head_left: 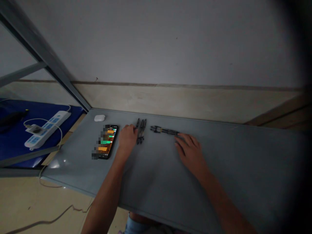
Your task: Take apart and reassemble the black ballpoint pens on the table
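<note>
Several slim dark pens lie on the grey table in two groups. In the left group, the pens (142,128) lie side by side, pointing away from me. My left hand (128,138) is at the left edge of this group, its fingers closed around a dark pen (137,123) whose tip shows past them. The right group of pens (167,130) lies crosswise, bundled close together. Against its right end rest the fingertips of my right hand (188,149), with the fingers stretched out and the palm down.
A phone (112,143) with a lit screen lies left of my left hand. Behind it sits a small white case (99,118). On a blue surface at far left is a white power strip (48,128) with a cable. A wall (170,100) borders the table's back edge.
</note>
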`<state>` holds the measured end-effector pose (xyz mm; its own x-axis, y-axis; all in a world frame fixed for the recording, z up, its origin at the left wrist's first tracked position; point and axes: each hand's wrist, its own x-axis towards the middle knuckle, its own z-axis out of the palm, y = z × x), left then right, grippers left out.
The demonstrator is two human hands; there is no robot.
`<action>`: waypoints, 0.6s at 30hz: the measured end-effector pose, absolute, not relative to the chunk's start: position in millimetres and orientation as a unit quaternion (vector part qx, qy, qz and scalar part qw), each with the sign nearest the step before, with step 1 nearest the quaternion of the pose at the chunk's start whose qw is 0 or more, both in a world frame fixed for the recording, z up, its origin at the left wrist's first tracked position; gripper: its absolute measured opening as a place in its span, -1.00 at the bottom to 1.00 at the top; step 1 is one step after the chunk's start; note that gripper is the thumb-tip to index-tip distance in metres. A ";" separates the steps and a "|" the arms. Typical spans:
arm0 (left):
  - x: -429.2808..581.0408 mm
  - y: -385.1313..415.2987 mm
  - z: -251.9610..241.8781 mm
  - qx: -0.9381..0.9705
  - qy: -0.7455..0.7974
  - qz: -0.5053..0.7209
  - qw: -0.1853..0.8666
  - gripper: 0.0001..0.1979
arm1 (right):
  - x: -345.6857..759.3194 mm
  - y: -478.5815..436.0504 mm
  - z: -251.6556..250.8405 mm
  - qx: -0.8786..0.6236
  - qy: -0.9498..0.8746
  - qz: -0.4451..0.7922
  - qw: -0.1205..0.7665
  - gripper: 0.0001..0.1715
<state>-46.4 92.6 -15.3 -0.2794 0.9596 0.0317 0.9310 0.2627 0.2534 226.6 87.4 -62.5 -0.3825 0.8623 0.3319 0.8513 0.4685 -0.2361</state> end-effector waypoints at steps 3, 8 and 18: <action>-44.1 91.9 -15.3 0.592 0.797 0.108 0.050 -0.69 | 226.5 87.6 -62.1 -0.515 -0.831 0.011 0.212 -0.62; -40.0 91.4 -14.4 0.580 0.808 0.094 0.042 -0.64 | 226.0 88.5 -64.8 -0.512 -0.834 -0.004 0.206 -0.60; -29.4 90.2 -15.5 0.591 0.796 0.128 -0.027 -0.63 | 225.4 87.2 -61.4 -0.505 -0.834 -0.009 0.223 -0.67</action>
